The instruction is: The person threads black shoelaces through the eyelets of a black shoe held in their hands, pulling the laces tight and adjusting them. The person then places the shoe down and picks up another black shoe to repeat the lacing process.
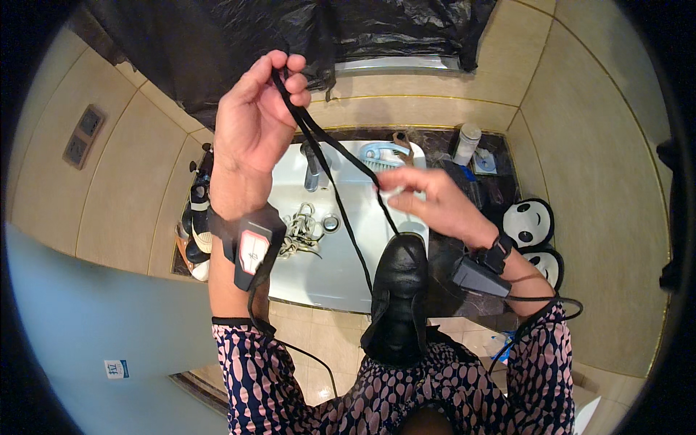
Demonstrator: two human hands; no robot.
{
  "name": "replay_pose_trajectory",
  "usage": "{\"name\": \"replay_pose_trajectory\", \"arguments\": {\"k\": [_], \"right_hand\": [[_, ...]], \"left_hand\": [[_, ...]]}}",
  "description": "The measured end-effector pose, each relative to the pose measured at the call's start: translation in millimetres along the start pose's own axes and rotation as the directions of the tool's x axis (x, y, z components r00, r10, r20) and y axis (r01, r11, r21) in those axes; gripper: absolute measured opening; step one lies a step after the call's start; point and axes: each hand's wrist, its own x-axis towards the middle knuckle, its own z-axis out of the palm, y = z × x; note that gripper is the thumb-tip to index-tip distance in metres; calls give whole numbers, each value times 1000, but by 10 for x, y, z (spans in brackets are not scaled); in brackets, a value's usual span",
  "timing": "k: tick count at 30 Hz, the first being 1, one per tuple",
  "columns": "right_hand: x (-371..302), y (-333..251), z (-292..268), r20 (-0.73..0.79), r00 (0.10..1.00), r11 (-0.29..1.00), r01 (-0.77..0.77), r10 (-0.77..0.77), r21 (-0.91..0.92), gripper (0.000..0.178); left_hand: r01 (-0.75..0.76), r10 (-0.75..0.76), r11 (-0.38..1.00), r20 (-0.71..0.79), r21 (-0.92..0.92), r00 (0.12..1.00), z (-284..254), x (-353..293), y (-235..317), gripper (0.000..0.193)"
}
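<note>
A black leather shoe [399,286] rests toe-up against my lap, in front of the sink's near edge. A black shoelace [335,190] runs up from it in two strands. My left hand [257,116] is raised high, its fingers closed around the upper part of the lace. Above the shoe toe, my right hand [438,203] has thumb and forefinger at the right-hand strand, which bends where they meet it; these fingers are slightly blurred. Both strands look stretched between my left hand and the shoe.
A white sink [341,272] holds a heap of pale laces [301,232] beside its drain. A faucet [312,170], a blue brush [384,154] and a white canister [467,141] stand behind. Several shoes [199,221] sit at left, panda-faced slippers [528,223] at right. Cables hang from both wrist devices.
</note>
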Motion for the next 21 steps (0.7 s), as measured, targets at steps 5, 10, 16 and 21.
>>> {"name": "replay_pose_trajectory", "arguments": {"k": [5, 10, 16, 21], "right_hand": [[397, -422, -130, -272, 956, 978, 149, -104, 149, 35], [627, -623, -112, -244, 957, 887, 245, -157, 391, 32], [755, -414, 50, -332, 904, 745, 414, -269, 523, 19], [727, -481, -263, -445, 894, 768, 326, -60, 551, 14]], "left_hand": [[38, -45, 985, 38, 170, 998, 261, -91, -313, 19], [62, -89, 933, 60, 354, 994, 341, -112, -375, 19], [31, -63, 929, 75, 368, 995, 195, -148, -408, 20], [126, -236, 901, 226, 415, 945, 194, 116, -414, 29]]}}
